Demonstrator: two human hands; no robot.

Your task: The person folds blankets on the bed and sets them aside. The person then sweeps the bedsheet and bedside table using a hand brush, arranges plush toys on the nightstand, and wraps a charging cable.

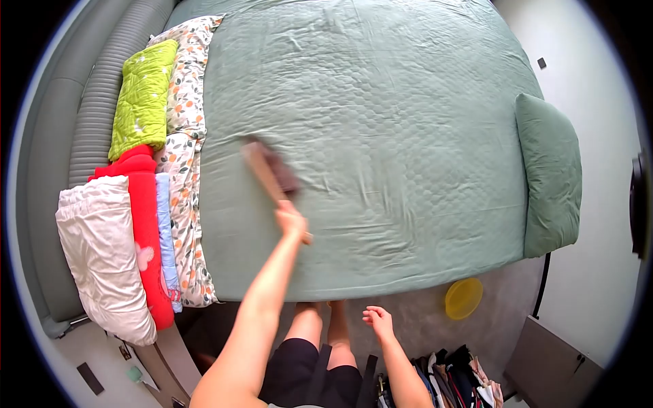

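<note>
My left hand (292,221) is closed round the handle of a bed brush (265,170) with a light wooden back and dark bristles, blurred by motion. The brush is over the left-centre part of the green bed sheet (381,136), which shows wrinkles around the middle and near edge. Off the near edge of the bed, my right hand (378,321) hangs above the floor, its fingers loosely bent and apart, holding nothing.
Floral pillows (187,102) line the left side, beside a lime quilt (144,98), a red blanket (144,231) and a white pillow (105,255). A green pillow (552,173) lies at the right. On the floor are a yellow round object (464,298) and clothes (445,381).
</note>
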